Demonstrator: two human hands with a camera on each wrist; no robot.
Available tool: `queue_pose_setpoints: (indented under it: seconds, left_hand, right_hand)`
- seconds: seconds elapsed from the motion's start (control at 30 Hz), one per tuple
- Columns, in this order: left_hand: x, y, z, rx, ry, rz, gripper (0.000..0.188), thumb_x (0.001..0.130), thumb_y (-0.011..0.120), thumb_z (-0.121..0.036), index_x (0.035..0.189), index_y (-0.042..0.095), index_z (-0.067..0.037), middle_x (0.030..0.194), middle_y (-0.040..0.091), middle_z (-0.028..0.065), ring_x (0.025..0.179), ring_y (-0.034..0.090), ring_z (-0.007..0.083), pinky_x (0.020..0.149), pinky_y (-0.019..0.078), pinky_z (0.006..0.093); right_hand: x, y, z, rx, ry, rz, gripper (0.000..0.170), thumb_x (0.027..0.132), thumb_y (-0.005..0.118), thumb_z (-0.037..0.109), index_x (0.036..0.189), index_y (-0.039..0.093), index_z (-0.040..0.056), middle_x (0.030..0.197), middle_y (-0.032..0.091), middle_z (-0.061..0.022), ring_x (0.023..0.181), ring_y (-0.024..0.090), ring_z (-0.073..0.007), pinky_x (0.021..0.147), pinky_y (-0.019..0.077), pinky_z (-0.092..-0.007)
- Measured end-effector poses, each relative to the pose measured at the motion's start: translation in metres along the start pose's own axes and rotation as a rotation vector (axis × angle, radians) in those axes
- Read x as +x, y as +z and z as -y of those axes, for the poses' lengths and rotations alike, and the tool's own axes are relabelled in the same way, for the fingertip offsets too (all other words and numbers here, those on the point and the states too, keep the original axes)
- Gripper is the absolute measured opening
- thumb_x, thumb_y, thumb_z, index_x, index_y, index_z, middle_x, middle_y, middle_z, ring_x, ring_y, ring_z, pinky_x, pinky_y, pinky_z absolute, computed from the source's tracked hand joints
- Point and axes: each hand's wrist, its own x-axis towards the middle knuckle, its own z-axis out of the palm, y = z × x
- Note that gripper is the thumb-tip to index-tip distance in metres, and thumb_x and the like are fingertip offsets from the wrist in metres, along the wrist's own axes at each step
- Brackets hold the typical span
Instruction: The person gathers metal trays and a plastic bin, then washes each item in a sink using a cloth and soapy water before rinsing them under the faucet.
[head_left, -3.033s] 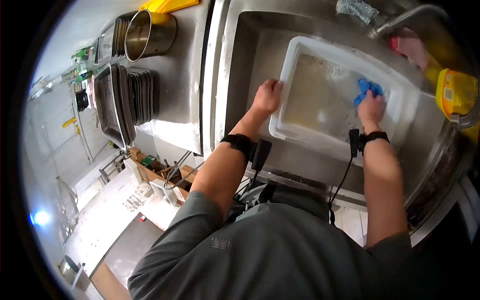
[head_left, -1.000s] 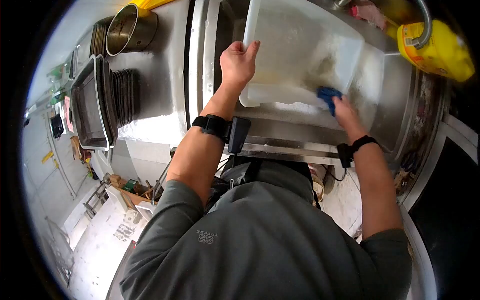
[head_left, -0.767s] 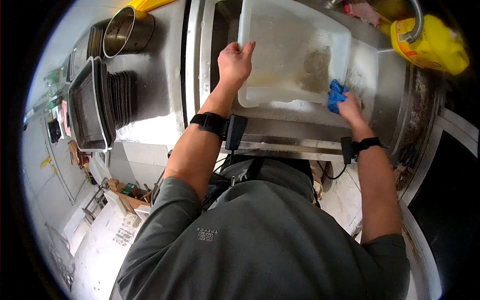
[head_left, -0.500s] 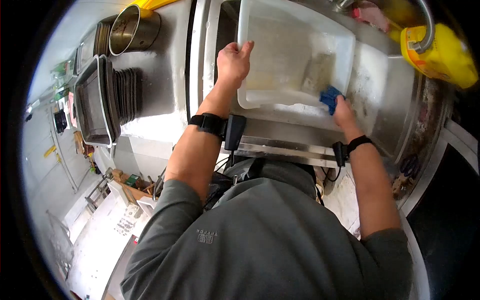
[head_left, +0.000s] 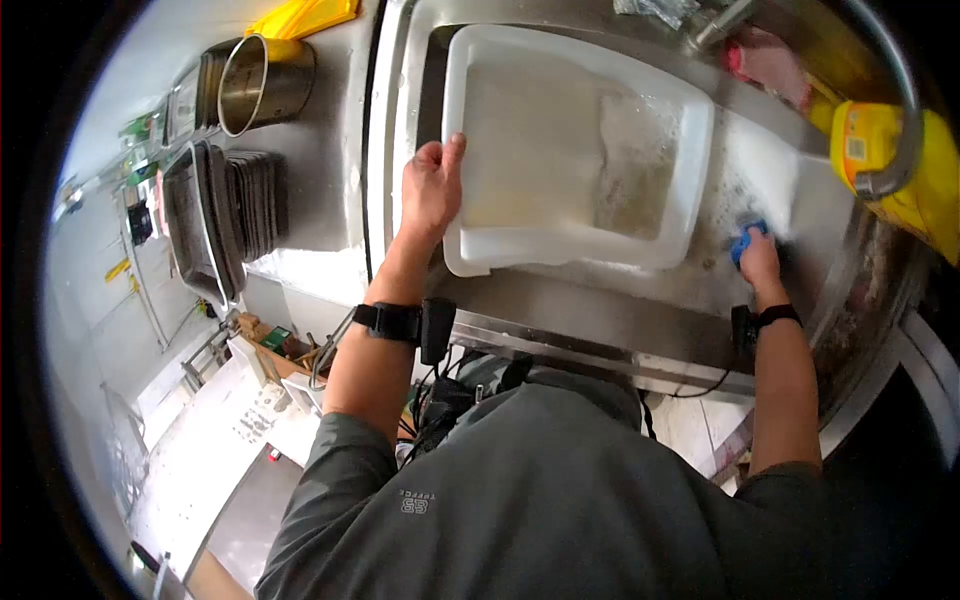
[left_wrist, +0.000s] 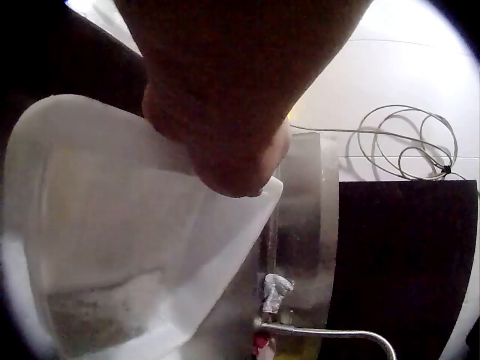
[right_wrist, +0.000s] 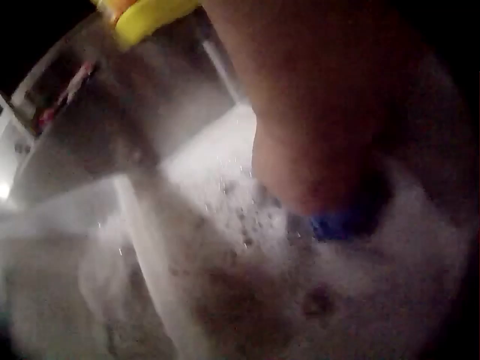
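Observation:
A white plastic tub (head_left: 457, 90) with some cloudy water in it sits in the metal sink. My left hand (head_left: 432, 190) grips its left rim, thumb up along the edge; in the left wrist view the forearm covers most of that hand. To the right of the tub, my right hand (head_left: 760, 262) holds a bunched blue cloth (head_left: 742, 242) down at the foamy sink water. The right wrist view is blurred, with only part of the blue cloth (right_wrist: 337, 226) showing below the hand.
A yellow jug (head_left: 905, 165) and a curved faucet hose (head_left: 905, 100) stand at the right. A pink cloth (head_left: 770, 65) lies behind the sink. On the left counter are a metal pot (head_left: 290, 82) and stacked dark trays (head_left: 258, 205).
The right hand has moved the blue cloth from inside the tub, past its near right corner, out to the right into the sink. The left hand keeps its grip on the rim.

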Motion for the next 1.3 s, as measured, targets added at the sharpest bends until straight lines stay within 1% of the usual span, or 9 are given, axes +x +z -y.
queue_pose_setpoints:
  seconds: [0.1,0.17,0.2,0.3,0.33,0.4,0.7,0.93,1.3]
  left_hand:
    - [-0.005,-0.009,0.002,0.050,-0.036,0.117,0.056,0.098,0.043,-0.044,0.105,0.059,0.009,0.083,0.062,0.0145,0.079,0.058,0.0175,0.072,0.0481,0.0323]
    - [-0.010,-0.007,-0.001,0.054,-0.020,0.062,0.052,0.097,0.045,-0.043,0.100,0.059,0.007,0.079,0.061,0.0125,0.078,0.056,0.0162,0.070,0.0472,0.0331]
    - [-0.006,-0.006,-0.002,0.051,-0.002,0.061,0.052,0.097,0.045,-0.043,0.100,0.059,0.007,0.079,0.061,0.0125,0.078,0.056,0.0162,0.070,0.0472,0.0331]
    - [-0.017,-0.004,0.010,0.257,-0.073,0.055,0.045,0.094,0.051,-0.040,0.096,0.057,0.005,0.079,0.062,0.0172,0.077,0.061,0.0237,0.069,0.0477,0.0367]
    - [-0.022,0.000,0.012,0.249,0.056,-0.010,0.041,0.092,0.055,-0.036,0.089,0.054,0.005,0.076,0.061,0.0226,0.076,0.059,0.0354,0.069,0.0471,0.0420]
    - [-0.024,0.001,0.017,0.299,0.233,-0.027,0.036,0.087,0.060,-0.029,0.096,0.048,0.004,0.078,0.060,0.0297,0.082,0.059,0.0486,0.071,0.0467,0.0509]
    - [-0.035,0.007,0.015,0.347,0.184,0.080,0.034,0.089,0.051,-0.019,0.107,0.037,0.005,0.082,0.060,0.0332,0.083,0.059,0.0495,0.074,0.0486,0.0547]
    - [-0.020,0.015,0.030,0.483,0.273,0.198,0.033,0.088,0.051,-0.013,0.102,0.028,0.006,0.076,0.057,0.0358,0.074,0.059,0.0508,0.060,0.0489,0.0554]
    - [-0.017,0.013,0.028,0.497,0.227,0.273,0.035,0.088,0.050,-0.014,0.104,0.027,0.006,0.080,0.057,0.0366,0.079,0.058,0.0528,0.068,0.0485,0.0564]
  right_hand:
    - [0.017,0.014,0.025,-0.040,-0.057,-0.046,0.045,0.089,0.051,0.007,0.134,0.048,0.0124,0.126,0.054,-0.0220,0.130,0.035,-0.0371,0.108,0.0337,-0.0456]
    - [0.041,0.021,0.043,-0.687,-0.087,0.486,0.048,0.091,0.049,0.008,0.138,0.042,0.0116,0.138,0.044,-0.0183,0.128,0.038,-0.0373,0.109,0.0336,-0.0460]
    - [0.048,0.025,0.046,-0.676,-0.079,0.474,0.048,0.091,0.049,0.008,0.138,0.042,0.0116,0.138,0.044,-0.0183,0.128,0.038,-0.0373,0.109,0.0336,-0.0460]
    - [0.037,0.031,0.043,0.914,0.201,-0.134,0.042,0.091,0.051,0.012,0.133,0.048,0.0059,0.127,0.055,-0.0199,0.119,0.049,-0.0375,0.106,0.0345,-0.0407]
    - [0.035,0.026,0.042,0.967,0.090,-0.177,0.038,0.089,0.053,0.010,0.126,0.053,0.0029,0.115,0.061,-0.0213,0.111,0.055,-0.0360,0.099,0.0400,-0.0389]
    - [-0.007,-0.016,0.066,0.891,-0.014,-0.219,0.038,0.087,0.054,0.010,0.124,0.053,0.0017,0.115,0.061,-0.0221,0.107,0.057,-0.0365,0.095,0.0422,-0.0397]
    - [-0.107,0.019,0.094,0.011,-0.303,-0.010,0.039,0.080,0.064,0.012,0.117,0.056,0.0018,0.115,0.052,-0.0275,0.106,0.051,-0.0440,0.092,0.0434,-0.0462]
    - [-0.039,0.022,0.087,0.448,-0.001,-0.139,0.039,0.079,0.068,0.015,0.112,0.056,-0.0019,0.114,0.057,-0.0253,0.109,0.055,-0.0380,0.092,0.0439,-0.0436]
    - [0.102,-0.043,0.139,0.428,-0.226,-0.669,0.028,0.080,0.061,0.014,0.104,0.055,0.0013,0.110,0.056,-0.0199,0.106,0.051,-0.0382,0.092,0.0411,-0.0452]
